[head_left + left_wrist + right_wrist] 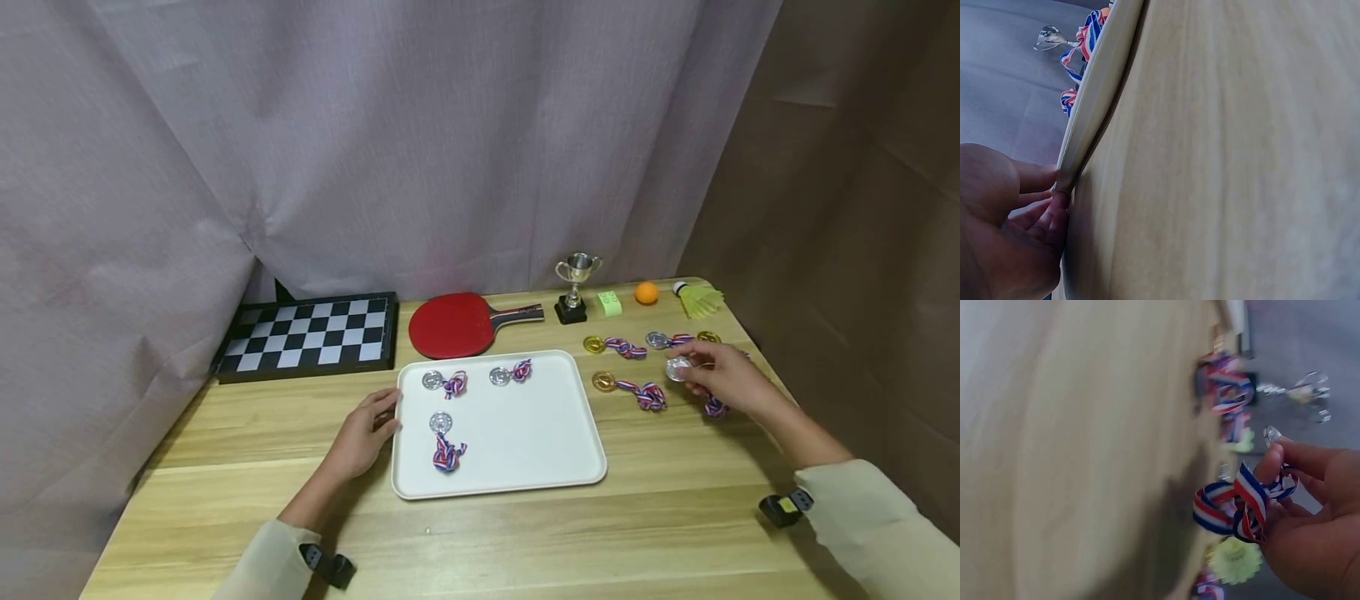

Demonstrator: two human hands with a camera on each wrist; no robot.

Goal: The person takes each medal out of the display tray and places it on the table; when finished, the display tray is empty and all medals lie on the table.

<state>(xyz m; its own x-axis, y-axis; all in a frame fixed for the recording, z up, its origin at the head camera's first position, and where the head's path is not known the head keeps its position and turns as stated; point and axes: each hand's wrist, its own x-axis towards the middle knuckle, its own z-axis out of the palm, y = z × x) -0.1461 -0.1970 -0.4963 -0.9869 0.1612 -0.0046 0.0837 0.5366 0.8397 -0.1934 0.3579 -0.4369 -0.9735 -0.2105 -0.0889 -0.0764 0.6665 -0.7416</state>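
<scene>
My right hand (723,379) is raised over the right side of the table and pinches a silver medal (678,368) between thumb and fingers. Its knotted red, white and blue ribbon (1250,503) hangs below the fingers in the right wrist view. At the left edge of the white tray (510,483), my left hand (362,433) holds the rim between thumb and fingers. On the tray lie three silver medals: one at back left (432,380), one at back middle (499,377) and one nearer the front left (441,422), each with a bunched ribbon.
Right of the tray lie gold medals (594,344), a bronze-toned medal (603,382) and another silver medal (657,340). Along the back are a chessboard (307,333), a red paddle (452,325), a trophy (572,287), a green block (610,303), an orange ball (646,292) and a shuttlecock (699,300).
</scene>
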